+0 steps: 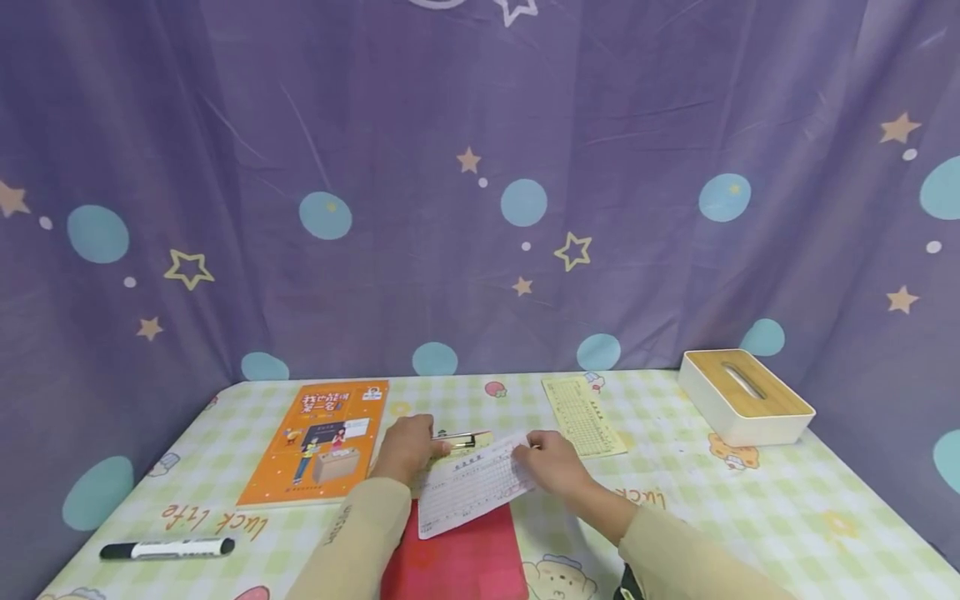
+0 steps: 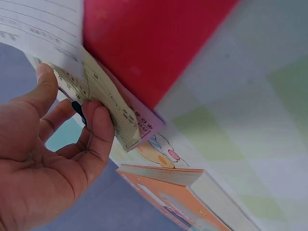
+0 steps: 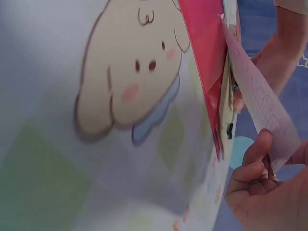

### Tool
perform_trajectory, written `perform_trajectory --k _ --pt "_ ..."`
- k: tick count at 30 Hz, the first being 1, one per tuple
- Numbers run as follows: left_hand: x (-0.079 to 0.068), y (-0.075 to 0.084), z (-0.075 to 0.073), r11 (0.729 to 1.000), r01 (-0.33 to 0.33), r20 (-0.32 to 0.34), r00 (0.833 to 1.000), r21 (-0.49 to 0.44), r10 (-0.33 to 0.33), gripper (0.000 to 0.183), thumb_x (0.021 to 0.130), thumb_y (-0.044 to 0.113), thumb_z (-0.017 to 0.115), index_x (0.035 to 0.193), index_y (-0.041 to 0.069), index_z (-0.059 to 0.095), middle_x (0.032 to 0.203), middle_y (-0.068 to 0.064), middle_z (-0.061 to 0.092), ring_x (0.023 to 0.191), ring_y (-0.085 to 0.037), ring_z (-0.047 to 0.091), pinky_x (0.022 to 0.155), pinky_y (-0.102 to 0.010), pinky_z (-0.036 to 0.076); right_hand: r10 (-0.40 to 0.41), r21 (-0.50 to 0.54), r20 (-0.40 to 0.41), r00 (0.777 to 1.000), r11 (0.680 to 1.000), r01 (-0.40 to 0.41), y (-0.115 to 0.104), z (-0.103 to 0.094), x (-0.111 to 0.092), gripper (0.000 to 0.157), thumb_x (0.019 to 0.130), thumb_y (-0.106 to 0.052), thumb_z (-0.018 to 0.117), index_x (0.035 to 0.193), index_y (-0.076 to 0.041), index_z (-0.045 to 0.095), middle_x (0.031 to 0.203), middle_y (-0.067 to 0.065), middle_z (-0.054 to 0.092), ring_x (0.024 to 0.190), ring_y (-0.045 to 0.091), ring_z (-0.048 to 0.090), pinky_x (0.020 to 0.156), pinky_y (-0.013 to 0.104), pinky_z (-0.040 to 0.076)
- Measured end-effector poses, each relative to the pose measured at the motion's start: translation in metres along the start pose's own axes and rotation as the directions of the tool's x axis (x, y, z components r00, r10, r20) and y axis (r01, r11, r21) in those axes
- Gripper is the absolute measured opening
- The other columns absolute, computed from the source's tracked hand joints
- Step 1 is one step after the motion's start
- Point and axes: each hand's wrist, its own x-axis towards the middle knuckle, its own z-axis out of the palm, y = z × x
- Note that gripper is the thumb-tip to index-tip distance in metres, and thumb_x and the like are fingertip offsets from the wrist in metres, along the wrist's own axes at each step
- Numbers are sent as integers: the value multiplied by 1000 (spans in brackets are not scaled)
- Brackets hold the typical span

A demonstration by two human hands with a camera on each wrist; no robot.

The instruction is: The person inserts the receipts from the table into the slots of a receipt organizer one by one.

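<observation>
My right hand (image 1: 555,462) pinches the upper right corner of a white printed paper slip (image 1: 472,487). The slip is held at a slant over a red board (image 1: 461,558), as the right wrist view also shows. My left hand (image 1: 405,450) is at the board's far edge, with curled fingers at a metal clip (image 1: 465,440) that has a black end (image 2: 78,109). Beneath the white slip, a yellowish printed slip (image 2: 108,94) and a purple one (image 2: 150,124) lie at that edge. The white slip partly covers them.
An orange book (image 1: 322,442) lies left of my left hand, with a black-and-white marker (image 1: 167,548) nearer. Beyond my right hand lies a yellow printed slip (image 1: 585,417). A white tissue box (image 1: 746,400) with a wooden lid stands far right. A purple curtain (image 1: 480,208) hangs behind the table.
</observation>
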Motion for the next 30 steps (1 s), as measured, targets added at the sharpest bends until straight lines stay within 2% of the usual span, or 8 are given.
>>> perform_trajectory --k 4,7,12,19,23,26,30 --pt "1 2 0 999 10 25 1000 51 -12 34 88 22 80 103 -4 65 89 -14 65 84 -29 61 87 -45 50 37 -26 21 999 999 -37 1 11 3 18 91 -14 60 92 0 70 87 5 67 82 18 59 72 32 46" --pt "2 3 -1 997 10 34 999 82 -12 36 89 24 80 104 -6 65 91 -16 66 86 -29 62 89 -46 51 49 -58 22 999 997 -48 0 18 4 17 89 -13 60 88 1 68 87 6 65 83 20 57 72 33 45" --pt "2 3 -3 997 22 52 998 70 -25 40 90 24 79 108 -7 64 97 -18 67 89 -30 63 92 -46 50 47 -86 25 999 995 -44 -3 28 4 14 87 -12 60 78 -1 61 84 8 60 79 21 54 65 32 41" --pt "1 1 -9 999 7 93 996 45 -12 42 89 27 80 104 -8 62 90 -14 63 82 -26 57 86 -44 50 83 -118 1 997 990 -82 -7 41 11 12 86 -11 61 82 0 61 77 8 54 65 17 46 55 28 36" --pt "2 0 -10 999 1 109 994 52 -6 41 87 27 82 100 -6 61 86 -12 61 80 -25 57 83 -42 51 105 -164 -28 994 981 -108 -9 45 14 10 84 -8 61 85 2 58 75 10 51 63 19 47 52 28 36" --pt "4 -1 -8 996 -20 101 995 87 11 38 87 23 83 99 -5 61 88 -12 63 84 -26 61 84 -42 52 116 -171 -36 993 978 -121 -11 46 14 14 85 -10 66 85 1 57 76 10 53 66 21 50 54 29 38" --pt "5 -3 -5 994 -30 70 997 104 23 31 87 18 82 97 -4 62 90 -12 65 87 -28 64 86 -43 52 118 -160 -33 992 980 -122 -12 48 14 29 81 -18 81 86 1 60 76 7 54 69 19 49 60 31 41"
